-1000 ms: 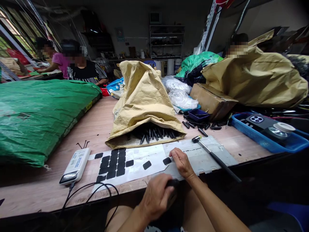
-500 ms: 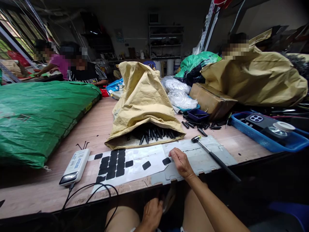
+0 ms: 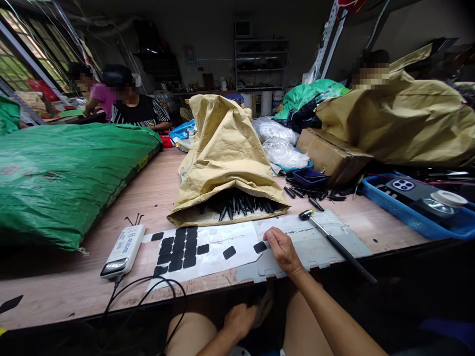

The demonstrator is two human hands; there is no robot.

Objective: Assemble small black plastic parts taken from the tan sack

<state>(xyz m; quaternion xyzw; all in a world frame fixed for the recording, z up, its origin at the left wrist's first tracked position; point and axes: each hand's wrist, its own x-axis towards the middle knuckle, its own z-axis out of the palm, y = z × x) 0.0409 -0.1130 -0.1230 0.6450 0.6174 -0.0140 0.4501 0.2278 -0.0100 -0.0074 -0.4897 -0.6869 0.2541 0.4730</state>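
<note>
My right hand (image 3: 282, 251) rests on a grey board (image 3: 322, 232) at the table's front, its fingers curled in. What it holds, if anything, is hidden. Beside its fingertips lies a rounded black square patch (image 3: 260, 246), near the right end of a white sheet (image 3: 215, 235). A second patch (image 3: 229, 252) lies loose on that sheet, and several more sit in rows (image 3: 178, 249) further left. Below the table edge, over my lap, my left hand (image 3: 240, 320) is in shadow; its fingers are too dark to make out. A hammer (image 3: 336, 244) lies right of my right hand.
An open tan sack (image 3: 226, 163) with black pen-like parts (image 3: 243, 203) stands behind the sheet. To the left are a white power bank (image 3: 124, 251) with cables and a green sack (image 3: 74, 173). A blue tray (image 3: 393, 198) is at right. Other people sit across the room.
The whole view has shifted slightly to the right. My left hand has risen a little and turned to the right over my lap. My right hand stays by the patch.
</note>
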